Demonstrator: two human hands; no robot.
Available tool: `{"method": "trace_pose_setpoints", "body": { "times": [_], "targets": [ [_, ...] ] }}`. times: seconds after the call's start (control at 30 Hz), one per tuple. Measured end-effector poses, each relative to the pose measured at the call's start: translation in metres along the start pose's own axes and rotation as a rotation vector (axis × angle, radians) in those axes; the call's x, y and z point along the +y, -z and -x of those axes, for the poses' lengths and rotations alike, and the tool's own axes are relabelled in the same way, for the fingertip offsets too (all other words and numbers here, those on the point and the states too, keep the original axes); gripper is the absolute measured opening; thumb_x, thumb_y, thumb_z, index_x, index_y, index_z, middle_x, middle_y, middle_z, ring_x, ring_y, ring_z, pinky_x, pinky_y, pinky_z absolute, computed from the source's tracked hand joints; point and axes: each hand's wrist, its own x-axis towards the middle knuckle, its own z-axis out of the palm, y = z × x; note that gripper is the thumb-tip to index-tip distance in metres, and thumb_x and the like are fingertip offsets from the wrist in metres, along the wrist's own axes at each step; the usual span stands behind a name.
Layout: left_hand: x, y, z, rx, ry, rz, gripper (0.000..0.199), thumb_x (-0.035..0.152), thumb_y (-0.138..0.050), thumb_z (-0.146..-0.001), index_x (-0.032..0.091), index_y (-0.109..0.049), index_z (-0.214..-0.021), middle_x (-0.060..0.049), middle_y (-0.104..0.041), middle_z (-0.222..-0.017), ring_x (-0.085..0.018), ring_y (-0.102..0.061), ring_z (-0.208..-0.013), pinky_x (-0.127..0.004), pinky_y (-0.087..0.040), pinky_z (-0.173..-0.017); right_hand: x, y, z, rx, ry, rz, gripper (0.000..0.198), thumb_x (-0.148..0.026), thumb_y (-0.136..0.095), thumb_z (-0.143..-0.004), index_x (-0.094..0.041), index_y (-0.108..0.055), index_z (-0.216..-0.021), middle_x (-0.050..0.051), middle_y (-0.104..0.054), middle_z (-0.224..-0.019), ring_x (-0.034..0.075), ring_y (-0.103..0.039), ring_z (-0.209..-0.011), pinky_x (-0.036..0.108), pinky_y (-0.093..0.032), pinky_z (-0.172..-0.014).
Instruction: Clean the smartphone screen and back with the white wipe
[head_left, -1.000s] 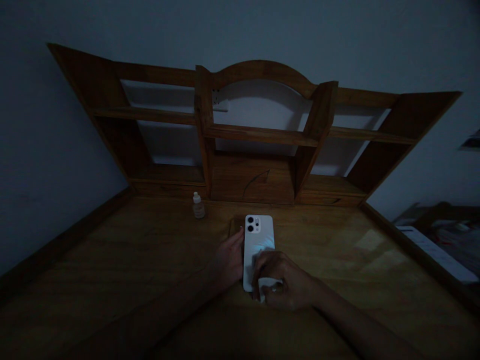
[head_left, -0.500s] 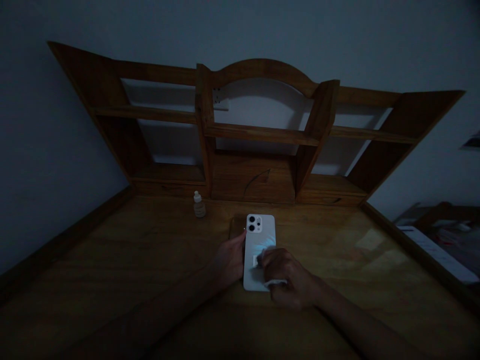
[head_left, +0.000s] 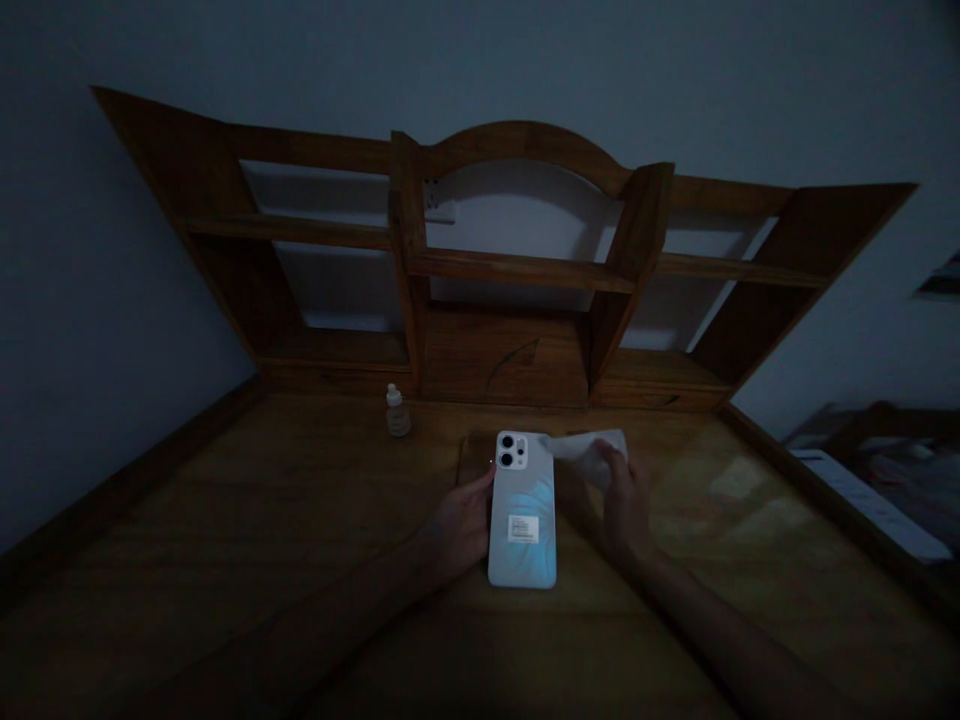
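Observation:
A pale smartphone (head_left: 521,490) shows its back, with a camera block at the top left, a small printed label lower down and a bluish sheen. My left hand (head_left: 459,525) grips its left edge, the thumb pointing up along the side; the other fingers are partly hidden. To the right of the phone, my right hand (head_left: 628,500) pinches a thin white tissue (head_left: 589,452). One end of the tissue reaches the phone's upper right corner; whether it touches cannot be made out.
Behind the phone, a small dropper-like bottle (head_left: 398,415) with a white cap stands on the wooden desk (head_left: 315,500). A wooden shelf unit (head_left: 517,265) rises along the back. Papers (head_left: 862,500) lie beyond the desk's right edge.
My right hand has moved up and right, off the phone's back, and the tissue now hangs unfolded from it. The label is fully uncovered. My left hand keeps its grip.

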Motion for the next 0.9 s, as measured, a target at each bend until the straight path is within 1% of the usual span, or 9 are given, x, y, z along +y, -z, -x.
{"method": "trace_pose_setpoints", "body": {
  "times": [0.03, 0.1, 0.17, 0.27, 0.37, 0.43, 0.6, 0.83, 0.9],
  "targets": [
    [0.000, 0.001, 0.000, -0.004, 0.000, -0.001, 0.040, 0.041, -0.043, -0.099, 0.010, -0.058, -0.118, -0.014, -0.064, -0.110, -0.026, -0.060, -0.106, -0.040, -0.041, -0.099, 0.001, -0.001, -0.002, 0.073, -0.033, 0.002, 0.035, -0.041, -0.043, -0.099, -0.016, -0.068, -0.094, 0.008, -0.067, -0.085, 0.024, -0.063, -0.074, 0.031, -0.050, -0.062],
    [0.000, 0.002, -0.001, -0.016, -0.008, 0.002, 0.039, 0.041, -0.044, -0.098, 0.010, -0.058, -0.117, -0.014, -0.064, -0.110, -0.026, -0.060, -0.106, -0.042, -0.041, -0.099, -0.003, -0.006, -0.005, 0.109, -0.067, -0.016, 0.037, -0.043, -0.041, -0.101, -0.019, -0.066, -0.112, 0.008, -0.067, -0.105, 0.026, -0.064, -0.095, 0.035, -0.053, -0.078],
    [-0.001, 0.002, -0.002, -0.026, -0.018, 0.008, 0.038, 0.040, -0.045, -0.098, 0.011, -0.058, -0.117, -0.013, -0.064, -0.110, -0.027, -0.059, -0.107, -0.043, -0.040, -0.100, -0.011, -0.011, -0.006, 0.027, -0.077, -0.067, 0.038, -0.042, -0.038, -0.103, -0.024, -0.059, -0.128, 0.006, -0.058, -0.129, 0.025, -0.053, -0.121, 0.040, -0.042, -0.104],
    [-0.001, 0.001, -0.003, -0.044, -0.040, 0.030, 0.036, 0.039, -0.046, -0.098, 0.011, -0.059, -0.117, -0.012, -0.064, -0.110, -0.026, -0.058, -0.110, -0.041, -0.038, -0.103, -0.023, -0.016, -0.003, -0.206, 0.016, 0.003, 0.038, -0.040, -0.036, -0.104, -0.028, -0.052, -0.137, 0.002, -0.042, -0.146, 0.024, -0.035, -0.137, 0.044, -0.024, -0.117],
    [-0.001, 0.000, -0.003, -0.071, -0.066, 0.049, 0.035, 0.037, -0.047, -0.098, 0.012, -0.060, -0.118, -0.011, -0.063, -0.113, -0.025, -0.056, -0.114, -0.037, -0.036, -0.105, -0.025, -0.016, 0.001, -0.374, 0.157, 0.172, 0.037, -0.037, -0.038, -0.104, -0.029, -0.053, -0.137, -0.001, -0.031, -0.152, 0.023, -0.026, -0.141, 0.044, -0.018, -0.120],
    [-0.002, 0.001, -0.003, -0.100, -0.075, 0.057, 0.036, 0.037, -0.047, -0.098, 0.012, -0.059, -0.121, -0.010, -0.062, -0.116, -0.025, -0.054, -0.116, -0.036, -0.035, -0.106, -0.024, -0.015, 0.003, -0.430, 0.202, 0.227, 0.036, -0.035, -0.039, -0.104, -0.029, -0.052, -0.137, -0.002, -0.029, -0.153, 0.022, -0.024, -0.142, 0.044, -0.018, -0.120],
    [-0.003, 0.006, -0.006, -0.125, -0.074, 0.042, 0.039, 0.040, -0.047, -0.098, 0.013, -0.058, -0.124, -0.011, -0.061, -0.119, -0.024, -0.055, -0.115, -0.037, -0.037, -0.105, -0.023, -0.012, 0.002, -0.440, 0.231, 0.245, 0.035, -0.032, -0.040, -0.104, -0.028, -0.054, -0.136, -0.001, -0.031, -0.151, 0.023, -0.026, -0.141, 0.046, -0.022, -0.119],
    [-0.001, 0.003, -0.005, -0.047, -0.064, 0.037, 0.035, 0.037, -0.048, -0.098, 0.012, -0.060, -0.120, -0.011, -0.063, -0.116, -0.024, -0.056, -0.113, -0.036, -0.038, -0.104, -0.025, -0.011, 0.001, -0.450, 0.245, 0.262, 0.035, -0.030, -0.040, -0.103, -0.028, -0.054, -0.135, 0.000, -0.034, -0.150, 0.023, -0.029, -0.140, 0.049, -0.024, -0.118],
    [-0.001, 0.001, -0.005, -0.070, -0.077, 0.047, 0.034, 0.035, -0.048, -0.098, 0.012, -0.060, -0.120, -0.011, -0.063, -0.115, -0.023, -0.056, -0.113, -0.036, -0.037, -0.104, -0.024, -0.010, 0.001, -0.449, 0.251, 0.262, 0.034, -0.030, -0.042, -0.103, -0.027, -0.057, -0.133, 0.000, -0.035, -0.149, 0.024, -0.029, -0.140, 0.049, -0.025, -0.117]
  ]
}}
